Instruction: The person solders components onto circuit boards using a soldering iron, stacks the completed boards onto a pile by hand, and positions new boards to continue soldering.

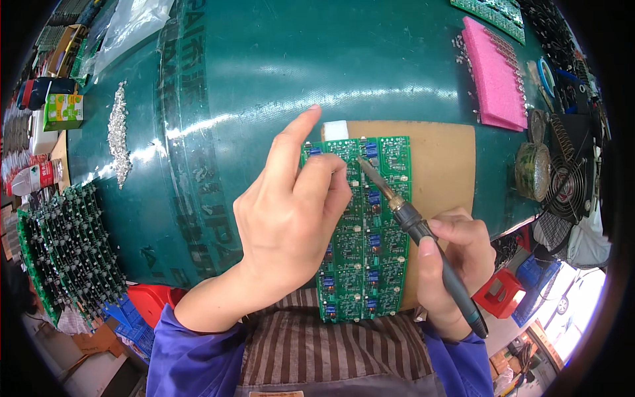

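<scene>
In front of me a panel of green circuit boards (347,250) with blue and other small parts lies on a brown cardboard sheet (444,162), its near end over my striped apron. My right hand (456,258) grips a soldering iron (453,281) by its dark handle. The iron's tip points up and left, at or just above the panel's upper part. Over the panel's left side is my left hand (288,205), index finger raised and the other fingers curled toward the board. Whatever those curled fingers pinch is hidden.
On the green table, a heap of small silvery parts (119,135) lies left, below a clear plastic bag (137,30). Rows of circuit boards (73,251) stand at the left edge. At right are pink foam (493,79) edged with small parts, a tape-like roll (532,171) and a fan (567,185).
</scene>
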`<state>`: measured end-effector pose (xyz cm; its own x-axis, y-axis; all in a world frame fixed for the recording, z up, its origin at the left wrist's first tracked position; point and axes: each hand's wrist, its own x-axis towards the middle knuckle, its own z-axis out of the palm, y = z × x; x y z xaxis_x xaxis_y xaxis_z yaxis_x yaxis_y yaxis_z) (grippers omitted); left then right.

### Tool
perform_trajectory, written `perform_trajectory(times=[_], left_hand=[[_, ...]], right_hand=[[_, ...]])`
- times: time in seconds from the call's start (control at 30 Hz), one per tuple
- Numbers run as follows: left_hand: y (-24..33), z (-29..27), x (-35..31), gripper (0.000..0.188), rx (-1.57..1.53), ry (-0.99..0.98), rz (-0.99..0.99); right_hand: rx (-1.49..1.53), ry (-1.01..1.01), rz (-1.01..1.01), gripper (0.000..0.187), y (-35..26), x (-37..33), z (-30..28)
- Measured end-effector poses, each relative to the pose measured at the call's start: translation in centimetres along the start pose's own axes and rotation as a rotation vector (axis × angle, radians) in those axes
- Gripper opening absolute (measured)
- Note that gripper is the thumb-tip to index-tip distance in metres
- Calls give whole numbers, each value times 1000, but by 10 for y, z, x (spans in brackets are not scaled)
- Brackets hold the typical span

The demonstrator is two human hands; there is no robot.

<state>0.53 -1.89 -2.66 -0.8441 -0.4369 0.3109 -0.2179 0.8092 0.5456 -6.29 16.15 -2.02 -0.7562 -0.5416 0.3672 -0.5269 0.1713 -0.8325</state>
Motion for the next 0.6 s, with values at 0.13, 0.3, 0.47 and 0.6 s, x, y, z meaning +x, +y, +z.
perform_trajectory(times=[0.13, 0.3, 0.47, 0.6], left_hand=[[0, 1, 0, 18, 8, 19, 27], [0, 2, 1, 21, 24, 58, 59], [-2, 6, -1, 22, 22, 86, 84], [-2, 5, -2, 23, 19, 8, 76]], right_hand=[[-17, -36, -5, 18, -1, 2, -2], [-28, -36, -26, 17, -2, 1, -2], [-34, -33, -38, 18, -1, 1, -1], [-54, -40, -35, 18, -3, -1, -1]])
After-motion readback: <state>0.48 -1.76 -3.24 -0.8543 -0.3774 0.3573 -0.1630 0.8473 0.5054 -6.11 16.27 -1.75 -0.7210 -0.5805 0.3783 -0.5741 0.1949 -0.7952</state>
